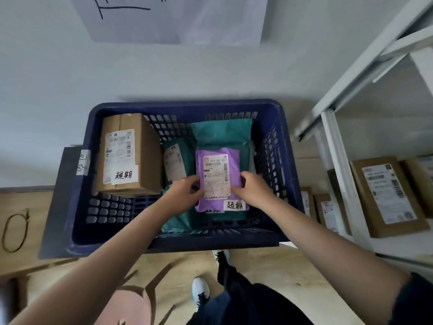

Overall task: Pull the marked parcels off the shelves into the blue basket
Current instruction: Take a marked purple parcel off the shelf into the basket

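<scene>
The blue basket [276, 127] stands in front of me against the wall. Inside it, a purple mailer bag [232, 158] with a white shipping label and a handwritten sticker lies on top of a teal bag [220, 134]. My left hand [185, 193] grips the purple bag's left edge and my right hand [251, 190] grips its right edge. A brown cardboard box [145, 148] with a handwritten sticker sits in the basket's left half. A second teal bag [174, 160] lies between the box and the purple bag.
A white metal shelf rack [337, 160] stands at the right, holding several brown labelled boxes [386, 195]. The basket rests on a dark board [56, 207]. A cardboard box [21, 224] sits at the left. My feet [201, 292] stand on the wooden floor below.
</scene>
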Demonstrator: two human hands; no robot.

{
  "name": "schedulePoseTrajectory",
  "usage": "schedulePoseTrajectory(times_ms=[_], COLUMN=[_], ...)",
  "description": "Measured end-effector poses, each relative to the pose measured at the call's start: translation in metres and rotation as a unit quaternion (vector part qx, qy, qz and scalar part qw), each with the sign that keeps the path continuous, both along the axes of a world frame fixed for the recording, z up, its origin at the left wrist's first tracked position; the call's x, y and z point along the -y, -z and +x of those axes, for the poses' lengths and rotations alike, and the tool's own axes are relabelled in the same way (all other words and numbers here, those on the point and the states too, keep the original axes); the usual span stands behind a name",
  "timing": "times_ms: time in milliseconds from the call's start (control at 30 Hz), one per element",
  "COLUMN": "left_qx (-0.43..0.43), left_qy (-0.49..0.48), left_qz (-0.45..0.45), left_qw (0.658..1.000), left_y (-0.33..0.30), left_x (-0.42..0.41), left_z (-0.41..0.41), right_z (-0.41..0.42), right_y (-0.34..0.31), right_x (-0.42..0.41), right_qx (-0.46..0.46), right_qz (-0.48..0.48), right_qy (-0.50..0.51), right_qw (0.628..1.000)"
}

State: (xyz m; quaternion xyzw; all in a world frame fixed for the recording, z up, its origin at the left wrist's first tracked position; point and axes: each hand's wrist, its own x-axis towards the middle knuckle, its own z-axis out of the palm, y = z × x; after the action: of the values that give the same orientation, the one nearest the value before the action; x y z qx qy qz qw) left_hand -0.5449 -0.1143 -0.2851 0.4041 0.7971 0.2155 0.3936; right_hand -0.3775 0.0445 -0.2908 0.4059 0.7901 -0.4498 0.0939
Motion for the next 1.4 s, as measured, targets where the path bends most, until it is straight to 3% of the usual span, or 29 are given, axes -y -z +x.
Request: schedulePoseTrajectory(times_ms=[133, 200, 367, 533, 1033, 1233, 1400], left_qx=[-0.008, 0.012, 0.019, -0.002, -0.194, -0.249, -0.302], left_qy=[0.033, -0.001, -0.067, -0.035, 0.029, 0.055, 0.068], left_qz=[-0.048, -0.063, -0.061, -0.059, 0.068, 0.088, 0.076], left_qw=[0.998, 0.998, 0.996, 0.998, 0.978, 0.963, 0.948], left_y=[0.013, 0.021, 0.036, 0.027, -0.079, -0.093, -0.098], left_x=[-0.009, -0.017, -0.028, -0.022, 0.063, 0.1, 0.127], left_z=[-0.008, -0.014, -0.02, -0.018, 0.012, 0.052, 0.094], right_z=[-0.01, -0.016, -0.025, -0.022, 0.037, 0.07, 0.109], right_y=[0.011, 0.014, 0.023, 0.016, -0.082, -0.105, -0.117], right_x=[-0.001, -0.003, -0.007, -0.008, 0.048, 0.09, 0.117], right_qx=[0.041, 0.05, 0.054, 0.067, -0.049, -0.088, -0.061], right_qz=[0.022, 0.024, 0.015, 0.035, 0.273, 0.305, 0.314], right_qy=[-0.017, -0.014, 0.052, 0.017, -0.104, -0.082, -0.106], right_qw=[0.999, 0.998, 0.997, 0.997, 0.955, 0.945, 0.942])
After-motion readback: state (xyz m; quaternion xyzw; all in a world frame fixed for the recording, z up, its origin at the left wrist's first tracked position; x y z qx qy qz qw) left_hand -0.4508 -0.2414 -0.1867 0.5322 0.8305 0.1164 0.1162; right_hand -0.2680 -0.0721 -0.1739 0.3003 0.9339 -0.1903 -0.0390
